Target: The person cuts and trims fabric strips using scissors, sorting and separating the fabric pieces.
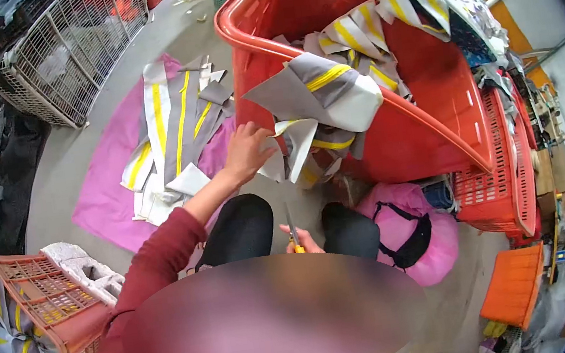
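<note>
My left hand (247, 151) reaches forward with fingers apart, its fingertips right at the edge of grey and white fabric pieces with yellow strips (317, 90). Those pieces hang over the rim of a large red plastic bin (426, 125). Low between my knees, my right hand (309, 241) is closed around the yellow handle of a slim-bladed cutting tool (291, 225), its blade pointing up and away from me. Left of my left hand, more grey and white pieces with yellow strips (176, 126) lie in a pile on a pink cloth (108, 181).
A grey wire-like crate (71, 58) stands at the back left. A red crate (48, 293) is near my left side, beside a white block (84, 270). At my right are a pink bundle with a black strap (431, 250), a red basket (489, 199) and an orange bin (513, 287).
</note>
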Action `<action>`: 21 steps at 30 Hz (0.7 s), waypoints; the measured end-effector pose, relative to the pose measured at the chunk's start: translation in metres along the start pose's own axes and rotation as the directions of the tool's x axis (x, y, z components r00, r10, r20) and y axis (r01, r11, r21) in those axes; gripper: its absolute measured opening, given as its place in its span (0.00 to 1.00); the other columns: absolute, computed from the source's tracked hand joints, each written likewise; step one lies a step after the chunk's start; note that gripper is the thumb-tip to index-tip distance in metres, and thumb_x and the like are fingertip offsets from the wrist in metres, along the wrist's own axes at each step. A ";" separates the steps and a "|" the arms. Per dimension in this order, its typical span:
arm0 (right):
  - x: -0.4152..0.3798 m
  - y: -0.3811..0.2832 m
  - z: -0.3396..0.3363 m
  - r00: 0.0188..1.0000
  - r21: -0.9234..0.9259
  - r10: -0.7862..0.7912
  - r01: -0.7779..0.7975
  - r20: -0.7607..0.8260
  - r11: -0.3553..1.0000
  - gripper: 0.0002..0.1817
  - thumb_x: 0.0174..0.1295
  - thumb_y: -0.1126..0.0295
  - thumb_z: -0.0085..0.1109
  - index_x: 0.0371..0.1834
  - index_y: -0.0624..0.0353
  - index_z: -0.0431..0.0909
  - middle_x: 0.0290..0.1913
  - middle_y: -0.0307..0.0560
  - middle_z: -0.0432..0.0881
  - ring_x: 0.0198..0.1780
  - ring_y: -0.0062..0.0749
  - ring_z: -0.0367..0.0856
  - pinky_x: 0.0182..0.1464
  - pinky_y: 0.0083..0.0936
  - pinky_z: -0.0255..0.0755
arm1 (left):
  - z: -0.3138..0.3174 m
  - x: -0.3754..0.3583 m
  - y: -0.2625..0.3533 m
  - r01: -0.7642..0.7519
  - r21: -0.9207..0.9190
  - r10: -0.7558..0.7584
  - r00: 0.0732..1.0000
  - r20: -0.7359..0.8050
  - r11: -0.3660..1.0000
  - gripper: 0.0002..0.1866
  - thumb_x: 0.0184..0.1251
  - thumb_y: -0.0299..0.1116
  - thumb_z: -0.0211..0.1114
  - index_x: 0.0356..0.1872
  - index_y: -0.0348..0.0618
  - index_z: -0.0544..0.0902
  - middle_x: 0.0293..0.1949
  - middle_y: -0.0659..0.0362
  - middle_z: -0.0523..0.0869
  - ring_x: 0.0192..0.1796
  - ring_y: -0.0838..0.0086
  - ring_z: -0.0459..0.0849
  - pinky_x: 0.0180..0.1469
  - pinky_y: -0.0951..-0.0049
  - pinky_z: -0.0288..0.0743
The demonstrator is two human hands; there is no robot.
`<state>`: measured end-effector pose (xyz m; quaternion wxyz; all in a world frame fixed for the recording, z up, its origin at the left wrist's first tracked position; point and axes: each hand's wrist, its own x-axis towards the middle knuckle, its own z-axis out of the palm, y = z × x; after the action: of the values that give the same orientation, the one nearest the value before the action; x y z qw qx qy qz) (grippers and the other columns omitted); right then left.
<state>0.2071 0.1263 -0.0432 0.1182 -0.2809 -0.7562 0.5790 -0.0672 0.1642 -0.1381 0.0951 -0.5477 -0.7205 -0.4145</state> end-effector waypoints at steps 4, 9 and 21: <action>-0.020 0.003 -0.001 0.998 0.040 -0.054 0.055 -0.015 0.998 0.28 0.63 0.66 0.63 0.67 0.56 0.67 0.27 0.34 0.67 0.27 0.18 0.65 0.33 0.16 0.64 | -0.004 -0.004 0.006 0.388 -0.289 -0.320 0.912 0.256 0.875 0.11 0.61 0.36 0.64 0.37 0.39 0.83 0.31 0.49 0.80 0.36 0.55 0.81 0.37 0.61 0.72; -0.040 -0.002 -0.003 0.998 0.045 -0.040 0.038 0.046 0.998 0.28 0.61 0.67 0.65 0.65 0.58 0.69 0.27 0.37 0.69 0.28 0.19 0.67 0.34 0.17 0.66 | -0.117 -0.064 0.062 0.265 -0.313 -0.177 0.943 0.283 0.912 0.06 0.62 0.29 0.63 0.34 0.35 0.80 0.30 0.49 0.79 0.34 0.56 0.80 0.38 0.64 0.72; -0.048 -0.046 0.019 0.868 -0.172 0.020 0.076 0.497 0.982 0.31 0.58 0.60 0.68 0.63 0.61 0.71 0.46 0.52 0.81 0.40 0.31 0.80 0.46 0.25 0.74 | -0.251 -0.143 0.150 0.545 -0.287 -0.448 0.826 0.342 0.788 0.06 0.67 0.28 0.59 0.36 0.33 0.79 0.29 0.52 0.78 0.34 0.64 0.79 0.39 0.70 0.71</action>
<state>0.2237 0.0758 0.0010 -0.0982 -0.1214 -0.8158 0.5568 0.0383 -0.1051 0.0121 -0.2174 -0.3934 -0.7537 -0.4795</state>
